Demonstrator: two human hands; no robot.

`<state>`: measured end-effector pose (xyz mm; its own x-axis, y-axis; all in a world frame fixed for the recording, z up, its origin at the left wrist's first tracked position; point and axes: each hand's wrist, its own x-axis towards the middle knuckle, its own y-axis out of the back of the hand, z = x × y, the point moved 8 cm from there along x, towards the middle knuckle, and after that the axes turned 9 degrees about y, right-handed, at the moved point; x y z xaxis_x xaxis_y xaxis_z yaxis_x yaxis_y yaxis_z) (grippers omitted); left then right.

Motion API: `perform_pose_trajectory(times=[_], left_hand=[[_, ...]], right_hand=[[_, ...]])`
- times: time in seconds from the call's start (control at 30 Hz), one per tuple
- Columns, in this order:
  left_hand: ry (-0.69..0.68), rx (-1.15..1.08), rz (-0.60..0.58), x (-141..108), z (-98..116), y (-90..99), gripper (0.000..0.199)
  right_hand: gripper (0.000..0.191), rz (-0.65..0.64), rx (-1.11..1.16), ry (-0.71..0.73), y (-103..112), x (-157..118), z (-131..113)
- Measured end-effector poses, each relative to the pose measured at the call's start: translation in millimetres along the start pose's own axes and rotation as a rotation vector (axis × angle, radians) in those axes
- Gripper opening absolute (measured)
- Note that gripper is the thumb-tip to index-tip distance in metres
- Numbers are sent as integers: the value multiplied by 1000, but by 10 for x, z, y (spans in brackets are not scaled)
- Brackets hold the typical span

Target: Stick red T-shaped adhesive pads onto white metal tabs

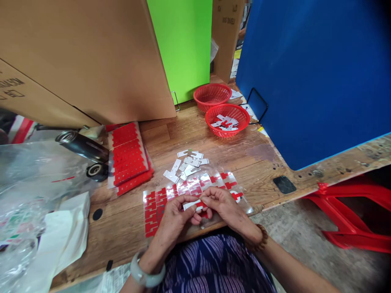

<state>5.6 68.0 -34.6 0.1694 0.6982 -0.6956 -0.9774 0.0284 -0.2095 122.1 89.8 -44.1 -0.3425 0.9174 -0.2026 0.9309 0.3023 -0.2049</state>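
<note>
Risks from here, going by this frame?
1. The small white rectangular plate is pinched between the fingers of the left hand and right hand; it might slip, or its red piece might shift.
2. The clear sheet of red shapes lies under both hands, near the wooden table's edge; a wrist could drag it.

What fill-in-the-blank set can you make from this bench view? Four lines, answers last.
The pale bangle is on the ____ wrist.
The left hand and right hand hold a small piece above a clear sheet bearing ____ shapes.
Counting the nearer basket, the number of plastic baskets in view is ____.
The large panel to the right of the baskets is ____.

Missing words: left; red; two; blue.
</note>
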Motion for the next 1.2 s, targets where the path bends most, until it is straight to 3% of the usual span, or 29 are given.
perform_pose_trajectory(times=[0.13, 0.43, 0.6, 0.67, 0.8, 0.9, 1.0, 1.1, 1.2], left_hand=[[-12, -12, 15, 12, 28, 38, 48], [-9, 8, -13, 6, 9, -48, 40], [-30, 94, -72, 9, 114, -39, 45], [-153, 238, 32, 36, 295, 124, 42], [-498, 793, 452, 30, 731, 497, 34], [-562, 1130, 582, 98, 807, 550, 38], [-599, 1327, 663, 155, 812, 517, 31], [-634, 1410, 681, 199, 803, 491, 21], [-681, 1429, 642, 216, 792, 492, 17]], right_hand=[[35, -33, 13, -4, -27, 6, -23], [22, 7, 75, -1, 7, -17, 9], [31, -30, 129, -19, 67, 70, -46], [33, 12, 116, 12, 222, 153, -211], [33, 239, 130, 232, 755, 408, -884], [31, 351, 106, 475, 1082, 576, -1465], [37, 447, -56, 626, 1222, 598, -1776], [36, 426, -310, 660, 1093, 467, -1729], [27, 233, -366, 462, 834, 302, -1253]])
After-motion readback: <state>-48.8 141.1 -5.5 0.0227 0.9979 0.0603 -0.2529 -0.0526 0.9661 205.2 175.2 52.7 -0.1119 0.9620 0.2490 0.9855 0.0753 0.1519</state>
